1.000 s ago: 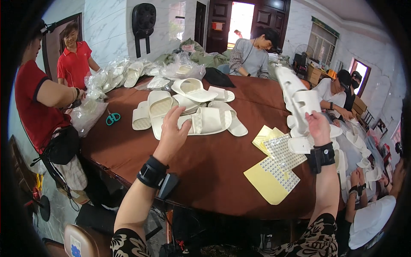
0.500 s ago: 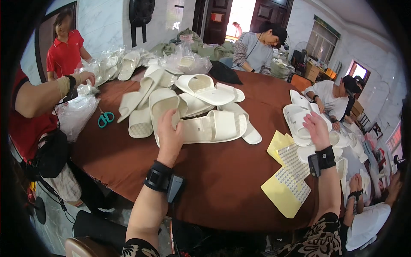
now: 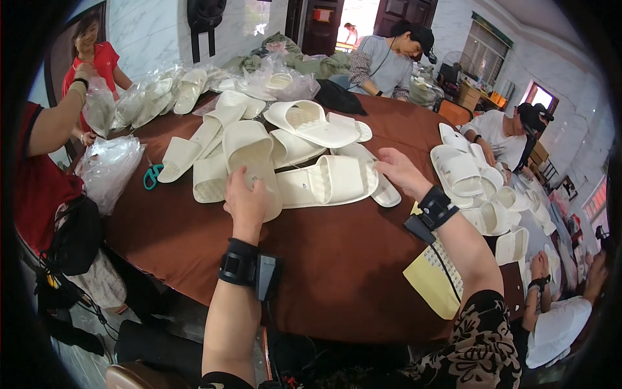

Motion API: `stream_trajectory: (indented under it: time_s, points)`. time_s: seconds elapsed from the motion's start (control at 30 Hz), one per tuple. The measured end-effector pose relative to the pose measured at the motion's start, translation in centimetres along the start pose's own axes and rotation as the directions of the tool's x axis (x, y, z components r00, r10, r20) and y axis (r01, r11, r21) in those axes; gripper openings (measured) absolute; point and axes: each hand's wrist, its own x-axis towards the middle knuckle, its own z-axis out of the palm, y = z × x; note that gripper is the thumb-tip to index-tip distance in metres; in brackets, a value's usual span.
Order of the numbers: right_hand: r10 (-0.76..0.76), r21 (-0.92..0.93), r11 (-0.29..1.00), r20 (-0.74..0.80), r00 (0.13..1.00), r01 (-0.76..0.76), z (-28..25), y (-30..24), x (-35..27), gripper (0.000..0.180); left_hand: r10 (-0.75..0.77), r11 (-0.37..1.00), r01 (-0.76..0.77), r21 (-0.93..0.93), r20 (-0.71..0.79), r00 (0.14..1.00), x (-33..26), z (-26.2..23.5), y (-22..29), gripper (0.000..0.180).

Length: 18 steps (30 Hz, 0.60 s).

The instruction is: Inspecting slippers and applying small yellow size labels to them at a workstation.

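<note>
A loose heap of white slippers lies in front of me on a brown-covered table. My left hand [image 3: 245, 202] is closed at the heel end of one white slipper [image 3: 249, 150], which points away from me, its thumb over the sole. Just right of it, another white slipper [image 3: 346, 178] lies sideways. The fingers of my right hand [image 3: 403, 172] are apart and reach to the toe of this sideways slipper; whether they touch it I cannot tell. Beneath my right forearm, a yellow-backed sheet of small stickers [image 3: 427, 282] is partly covered.
Teal-handled scissors [image 3: 153, 176] and a clear plastic bag bundle [image 3: 111, 172] lie at the left. Bagged slippers [image 3: 152, 104] line the far left edge. More slippers [image 3: 461, 172] are piled at the right. A person in red [image 3: 48, 162] stands close on the left; others work around the table.
My right hand has moved left from the right-hand pile to the sideways slipper. My left hand has shifted down to the upright-lying slipper's heel end. The person at left has lifted a bagged slipper.
</note>
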Motion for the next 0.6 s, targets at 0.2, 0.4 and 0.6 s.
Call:
stream_trajectory:
  time_s: [0.2, 0.4, 0.6]
  points:
    - [0.020, 0.020, 1.000, 0.111, 0.994, -0.022, 1.2, -0.2, -0.8, 0.046, -0.005, 0.994, -0.002, -0.106, -0.074, 0.997, 1.3, 0.1, -1.0, 0.049]
    - [0.065, 0.155, 0.983, 0.192, 0.979, -0.096, 2.0, -1.4, -0.9, 0.037, -0.162, 0.808, 0.218, -0.548, 0.150, 0.975, 1.3, -0.3, -0.4, 0.050]
    - [0.008, 0.468, 0.874, 0.248, 0.969, -0.127, 3.0, -0.7, -0.4, 0.039, -0.218, 0.784, 0.313, -0.535, 0.234, 0.947, 1.2, -0.6, -0.3, 0.053]
